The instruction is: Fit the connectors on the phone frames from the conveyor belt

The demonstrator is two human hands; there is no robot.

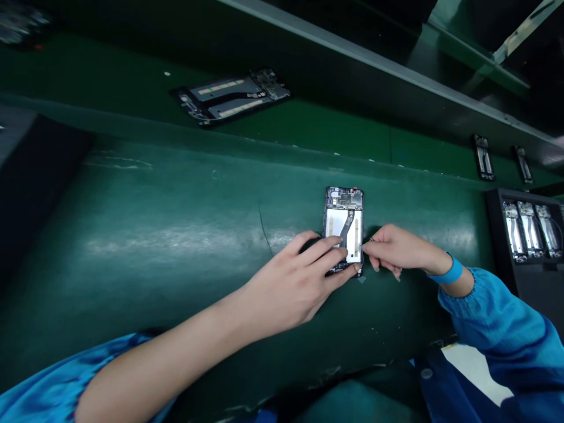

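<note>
An opened phone body [337, 223] lies on the green mat, its circuit board at the far end and a dark ribbon cable running down its silver middle. My left hand [299, 279] rests over the near part of the phone, fingers wrapped round it and pressing on its face. At the phone's right edge is my right hand [390, 249], thumb and index finger pinched together. What the pinch holds, if anything, is too small to make out. A blue band circles the right wrist.
Another opened phone body [233, 97] lies on the green strip behind the mat. Two more stand farther right, one a narrow phone body [483, 157]. A black tray [496, 235] with several phone bodies is at the right edge. A metal rail [335, 44] crosses the back.
</note>
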